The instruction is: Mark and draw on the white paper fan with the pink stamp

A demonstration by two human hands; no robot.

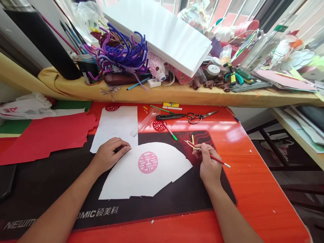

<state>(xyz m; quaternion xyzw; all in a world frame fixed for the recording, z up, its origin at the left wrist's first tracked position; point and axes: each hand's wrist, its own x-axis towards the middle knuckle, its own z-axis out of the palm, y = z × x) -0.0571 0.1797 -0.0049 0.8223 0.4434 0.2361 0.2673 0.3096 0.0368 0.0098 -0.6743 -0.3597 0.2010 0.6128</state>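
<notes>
A white fan-shaped piece of paper [121,179] lies on the black desk mat, with a round pink pattern [148,162] on it. At its upper left edge my left hand [110,155] is closed, thumb and forefinger meeting on the paper's rim. To the right of the sheet, my right hand [209,162] is closed round a red pencil [222,163] with a white eraser end. A loop of cream string [189,143] runs from the same fingers near the pencil's tip. Just behind that hand lies a small yellow stick [192,139].
Scissors [199,116], a black utility knife [170,116], a clear ruler [145,123], a red round cutout [159,125] and a green-tipped pen [170,131] lie behind the fan. Red paper [50,135] and a white sheet [115,128] are at left. Craft supplies crowd the ledge [141,94].
</notes>
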